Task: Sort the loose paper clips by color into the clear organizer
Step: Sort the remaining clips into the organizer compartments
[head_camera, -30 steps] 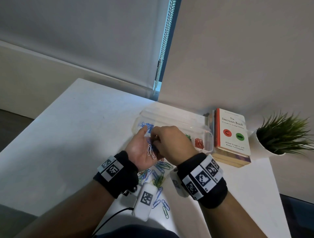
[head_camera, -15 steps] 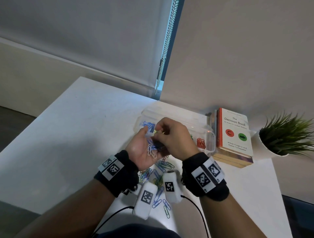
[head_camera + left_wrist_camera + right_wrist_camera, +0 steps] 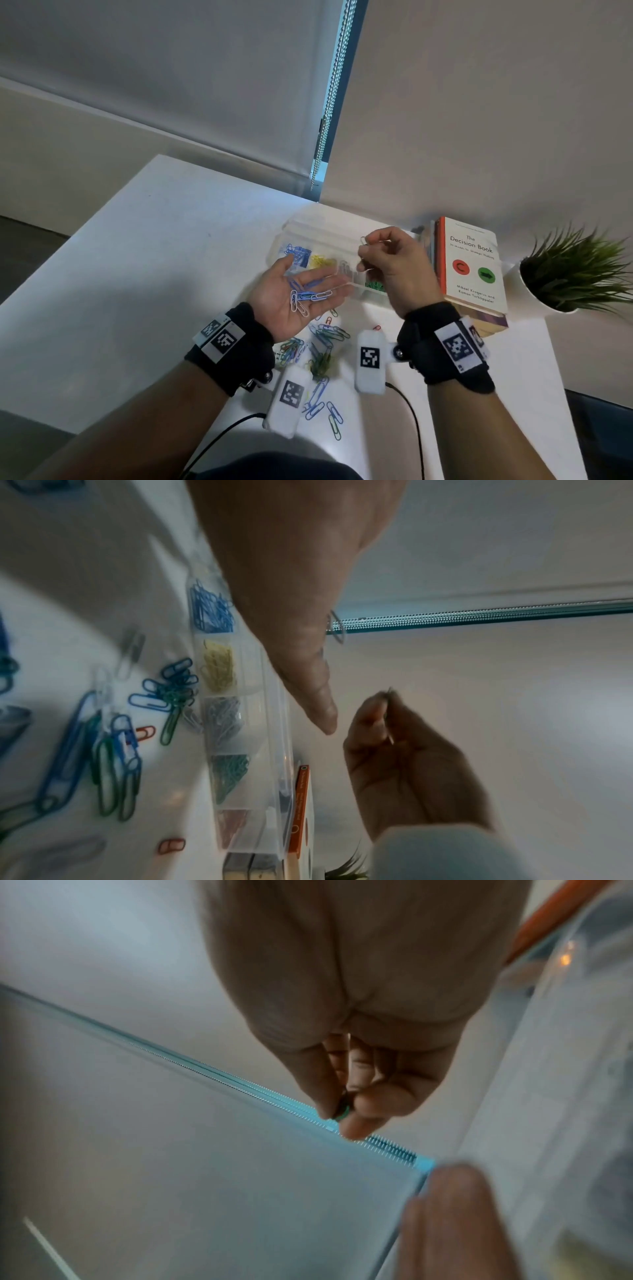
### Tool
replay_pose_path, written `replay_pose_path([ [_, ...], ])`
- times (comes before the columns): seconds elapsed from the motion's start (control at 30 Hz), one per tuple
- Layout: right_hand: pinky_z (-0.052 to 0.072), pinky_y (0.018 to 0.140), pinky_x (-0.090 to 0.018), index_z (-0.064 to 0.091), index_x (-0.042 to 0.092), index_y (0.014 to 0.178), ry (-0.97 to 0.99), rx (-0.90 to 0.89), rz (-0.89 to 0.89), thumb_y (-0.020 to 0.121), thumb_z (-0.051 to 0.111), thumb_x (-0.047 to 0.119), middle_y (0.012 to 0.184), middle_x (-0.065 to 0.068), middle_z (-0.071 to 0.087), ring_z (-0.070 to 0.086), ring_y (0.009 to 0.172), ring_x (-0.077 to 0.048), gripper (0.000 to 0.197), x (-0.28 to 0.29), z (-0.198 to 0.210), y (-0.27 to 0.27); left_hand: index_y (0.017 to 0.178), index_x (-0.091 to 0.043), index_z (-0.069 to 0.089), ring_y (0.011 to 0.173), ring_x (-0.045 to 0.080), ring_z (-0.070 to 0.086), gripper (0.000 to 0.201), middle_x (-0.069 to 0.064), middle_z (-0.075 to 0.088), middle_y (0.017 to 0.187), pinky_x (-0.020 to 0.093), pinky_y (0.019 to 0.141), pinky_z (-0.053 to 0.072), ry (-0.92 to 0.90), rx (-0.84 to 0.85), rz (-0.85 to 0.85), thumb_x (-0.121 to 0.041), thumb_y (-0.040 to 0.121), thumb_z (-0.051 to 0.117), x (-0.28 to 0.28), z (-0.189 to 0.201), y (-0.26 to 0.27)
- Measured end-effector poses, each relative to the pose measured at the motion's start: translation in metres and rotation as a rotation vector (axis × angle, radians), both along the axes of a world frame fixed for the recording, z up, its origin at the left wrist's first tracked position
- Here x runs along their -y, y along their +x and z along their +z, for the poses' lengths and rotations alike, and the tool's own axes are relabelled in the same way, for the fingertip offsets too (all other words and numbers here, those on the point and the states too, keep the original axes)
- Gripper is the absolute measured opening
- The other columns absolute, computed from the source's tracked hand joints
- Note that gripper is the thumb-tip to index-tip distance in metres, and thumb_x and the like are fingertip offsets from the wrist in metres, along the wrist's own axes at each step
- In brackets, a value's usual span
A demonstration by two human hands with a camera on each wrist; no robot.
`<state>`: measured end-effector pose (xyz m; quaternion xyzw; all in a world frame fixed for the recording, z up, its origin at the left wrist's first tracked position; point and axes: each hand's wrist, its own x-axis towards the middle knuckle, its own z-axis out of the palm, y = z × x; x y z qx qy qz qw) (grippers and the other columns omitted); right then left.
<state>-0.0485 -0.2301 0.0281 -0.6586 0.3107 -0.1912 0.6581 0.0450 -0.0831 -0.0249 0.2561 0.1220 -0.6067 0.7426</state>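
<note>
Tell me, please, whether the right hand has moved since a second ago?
Yes. The right hand has lifted off the left palm and gone right, toward the book, pinching a paper clip above the clear organizer.

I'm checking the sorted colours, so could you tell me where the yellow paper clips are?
In the head view, the yellow paper clips lie in the clear organizer, second compartment from its left end, between the blue clips and the white clips.

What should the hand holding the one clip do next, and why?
Probably lower the right hand to the green compartment of the clear organizer and let go. The clip it pinches looks green in the right wrist view, and that section holds green clips.
</note>
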Motion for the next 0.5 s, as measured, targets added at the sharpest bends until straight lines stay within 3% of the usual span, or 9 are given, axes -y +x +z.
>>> replay_pose_path([
  [0.1, 0.047, 0.048, -0.02, 0.06, 0.002, 0.087, -0.306, -0.249, -0.11, 0.084, 0.065, -0.001, 0.073, -0.007, 0.062, 0.059, 0.055, -0.014, 0.006, 0.027, -0.009, -0.005, 0.114, 0.013, 0.061, 0.104, 0.049, 0.063, 0.072, 0.032, 0.057, 0.126, 0.054, 0.086, 0.052, -0.031, -0.001, 0.033, -0.05, 0.099, 0.03, -0.001, -0.001, 0.003],
  [0.17, 0.053, 0.059, -0.028, 0.061, 0.01, 0.08, -0.474, -0.425, -0.113, 0.084, 0.066, 0.004, 0.078, -0.005, 0.066, 0.065, 0.067, -0.019, 0.009, 0.039, -0.018, -0.006, 0.119, 0.012, 0.059, 0.106, 0.048, 0.062, 0.073, 0.031, 0.057, 0.127, 0.053, 0.088, 0.051, -0.036, 0.007, 0.04, -0.051, 0.099, 0.028, -0.001, -0.001, 0.004],
  [0.3, 0.054, 0.071, -0.031, 0.061, 0.021, 0.071, -0.603, -0.625, -0.038, 0.084, 0.062, 0.004, 0.084, -0.004, 0.069, 0.066, 0.078, -0.021, 0.022, 0.043, -0.032, 0.0, 0.124, 0.009, 0.054, 0.109, 0.048, 0.061, 0.071, 0.03, 0.056, 0.129, 0.054, 0.087, 0.051, -0.057, -0.002, 0.068, -0.052, 0.099, 0.028, 0.0, 0.001, 0.007],
  [0.5, 0.048, 0.075, -0.025, 0.071, 0.021, 0.096, -0.689, -0.731, 0.02, 0.09, 0.054, 0.009, 0.103, -0.002, 0.071, 0.063, 0.085, -0.017, 0.022, 0.033, -0.032, 0.001, 0.124, 0.008, 0.054, 0.112, 0.048, 0.059, 0.072, 0.029, 0.057, 0.129, 0.055, 0.089, 0.05, -0.05, 0.007, 0.074, -0.054, 0.099, 0.027, -0.003, 0.004, 0.006],
])
